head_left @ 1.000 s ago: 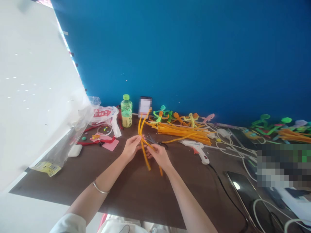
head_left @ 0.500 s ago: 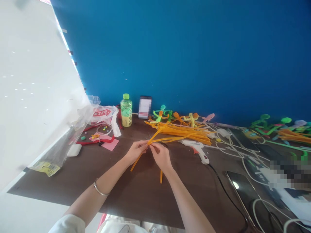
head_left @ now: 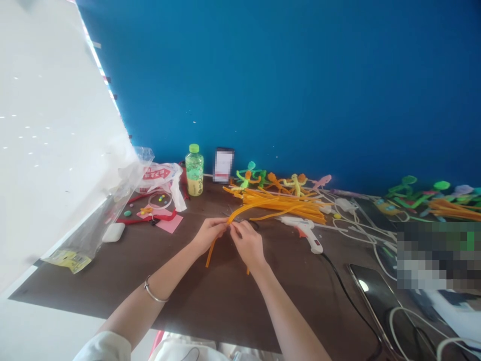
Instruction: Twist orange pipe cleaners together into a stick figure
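Note:
Orange pipe cleaners (head_left: pixel 211 252) pass between my two hands, which meet over the middle of the dark table. My left hand (head_left: pixel 211 233) pinches them from the left, with ends hanging below it. Close against it, my right hand (head_left: pixel 246 241) is closed on the pipe cleaners, fingertips together; one end shows below its wrist. The upper part of the strands curves away to the right. Just behind lies a pile of orange pipe cleaners (head_left: pixel 285 206). The exact crossing point is hidden by my fingers.
A white glue gun (head_left: pixel 305 231) with a black cord lies at right, near a phone (head_left: pixel 374 301) and white cables. Pipe-cleaner figures (head_left: pixel 296 184) line the wall. At left are a green-capped bottle (head_left: pixel 194 173), plastic bags (head_left: pixel 112 210) and a white case (head_left: pixel 113 232).
The upper strands now bend over to the right instead of sticking out straighter. The end below my right hand has drawn up and shows less. Both hands stay together.

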